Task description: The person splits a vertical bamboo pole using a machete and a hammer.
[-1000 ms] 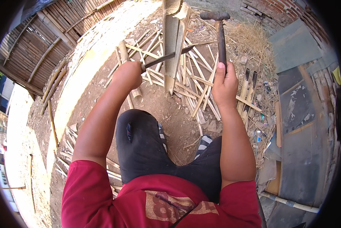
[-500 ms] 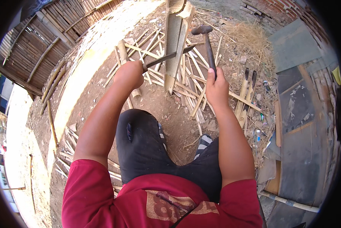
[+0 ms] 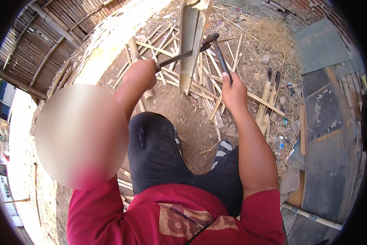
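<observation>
My left hand point(image 3: 139, 76) is closed round the handle of a long-bladed knife point(image 3: 172, 60). Its blade crosses an upright, split length of bamboo point(image 3: 188, 34) and is lodged in it, the tip side emerging on the right. In my right hand point(image 3: 235, 93) is a hammer point(image 3: 221, 57) with a dark handle, gripped near the lower end. The hammer's head is right at the protruding end of the blade, seemingly touching it. The bamboo's lower end is at the ground among split strips. A blurred disc covers most of my left forearm.
Several bamboo strips point(image 3: 210, 104) lie strewn around the pole. A round bamboo piece point(image 3: 133, 50) lies left of it. Two dark-ended slats point(image 3: 267, 98), straw point(image 3: 269, 34) and a small bottle point(image 3: 280, 142) are at the right, beside dark panels point(image 3: 324, 110). A bamboo fence point(image 3: 36, 45) stands far left.
The hammer has swung left, bringing its head from apart at the right to the blade's far end. My left hand still holds the knife in the bamboo.
</observation>
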`<control>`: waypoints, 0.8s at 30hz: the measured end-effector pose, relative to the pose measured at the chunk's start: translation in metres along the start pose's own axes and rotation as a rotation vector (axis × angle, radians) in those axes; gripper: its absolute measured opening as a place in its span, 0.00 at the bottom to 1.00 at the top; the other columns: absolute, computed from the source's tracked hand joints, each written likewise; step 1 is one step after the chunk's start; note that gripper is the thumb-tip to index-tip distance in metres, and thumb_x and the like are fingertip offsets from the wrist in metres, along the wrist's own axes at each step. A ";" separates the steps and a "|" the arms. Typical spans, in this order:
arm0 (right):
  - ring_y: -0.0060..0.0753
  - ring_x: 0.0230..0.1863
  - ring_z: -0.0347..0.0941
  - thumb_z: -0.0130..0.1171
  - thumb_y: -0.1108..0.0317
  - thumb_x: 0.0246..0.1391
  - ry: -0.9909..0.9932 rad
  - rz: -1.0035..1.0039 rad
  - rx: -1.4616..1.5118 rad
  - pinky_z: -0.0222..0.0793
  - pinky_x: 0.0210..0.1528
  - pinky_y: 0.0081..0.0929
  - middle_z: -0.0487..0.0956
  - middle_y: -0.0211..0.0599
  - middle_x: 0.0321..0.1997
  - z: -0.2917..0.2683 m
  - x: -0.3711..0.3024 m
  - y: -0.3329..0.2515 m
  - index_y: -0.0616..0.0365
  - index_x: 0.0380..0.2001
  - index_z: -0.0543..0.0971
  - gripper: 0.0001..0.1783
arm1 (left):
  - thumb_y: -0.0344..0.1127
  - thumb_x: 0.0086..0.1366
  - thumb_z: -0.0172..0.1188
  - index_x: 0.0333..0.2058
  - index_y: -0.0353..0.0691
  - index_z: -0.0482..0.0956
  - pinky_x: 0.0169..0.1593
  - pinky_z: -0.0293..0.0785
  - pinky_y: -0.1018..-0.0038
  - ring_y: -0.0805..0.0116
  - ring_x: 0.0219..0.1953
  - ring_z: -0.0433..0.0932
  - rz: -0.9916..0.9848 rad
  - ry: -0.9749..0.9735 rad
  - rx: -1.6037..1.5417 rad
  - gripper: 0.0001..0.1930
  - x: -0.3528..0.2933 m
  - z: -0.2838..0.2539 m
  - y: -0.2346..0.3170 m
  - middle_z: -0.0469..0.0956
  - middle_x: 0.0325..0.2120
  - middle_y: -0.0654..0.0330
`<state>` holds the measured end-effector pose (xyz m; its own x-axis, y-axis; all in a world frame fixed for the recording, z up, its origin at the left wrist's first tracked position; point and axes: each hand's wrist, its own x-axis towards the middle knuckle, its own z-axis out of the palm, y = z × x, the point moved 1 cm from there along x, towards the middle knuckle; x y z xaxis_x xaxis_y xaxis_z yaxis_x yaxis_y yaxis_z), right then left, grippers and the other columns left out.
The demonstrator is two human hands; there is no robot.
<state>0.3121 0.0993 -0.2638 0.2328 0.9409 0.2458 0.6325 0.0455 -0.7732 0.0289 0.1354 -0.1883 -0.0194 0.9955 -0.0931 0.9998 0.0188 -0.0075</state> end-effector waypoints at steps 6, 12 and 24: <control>0.46 0.26 0.78 0.50 0.48 0.73 0.254 -0.168 0.265 0.71 0.32 0.44 0.79 0.45 0.23 -0.034 -0.004 -0.039 0.59 0.47 0.79 0.23 | 0.27 0.65 0.56 0.47 0.43 0.83 0.50 0.79 0.54 0.46 0.45 0.84 -0.010 -0.003 -0.062 0.13 -0.005 0.004 -0.006 0.85 0.39 0.47; 0.59 0.34 0.81 0.49 0.48 0.72 0.056 0.009 -0.026 0.73 0.38 0.49 0.82 0.52 0.28 -0.009 0.001 -0.003 0.59 0.46 0.78 0.23 | 0.28 0.65 0.57 0.46 0.42 0.84 0.49 0.80 0.55 0.46 0.45 0.85 -0.007 0.002 -0.009 0.13 0.001 0.002 -0.002 0.85 0.39 0.47; 0.61 0.32 0.81 0.51 0.50 0.71 0.104 -0.031 -0.010 0.73 0.35 0.52 0.82 0.53 0.27 -0.006 -0.001 -0.005 0.56 0.46 0.79 0.20 | 0.28 0.64 0.57 0.47 0.43 0.83 0.49 0.79 0.53 0.45 0.46 0.84 -0.013 -0.026 -0.055 0.14 -0.002 0.001 -0.001 0.85 0.39 0.46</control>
<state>0.3130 0.0960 -0.2572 0.2880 0.8994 0.3289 0.6480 0.0699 -0.7585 0.0277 0.1335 -0.1895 -0.0315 0.9924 -0.1190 0.9983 0.0371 0.0455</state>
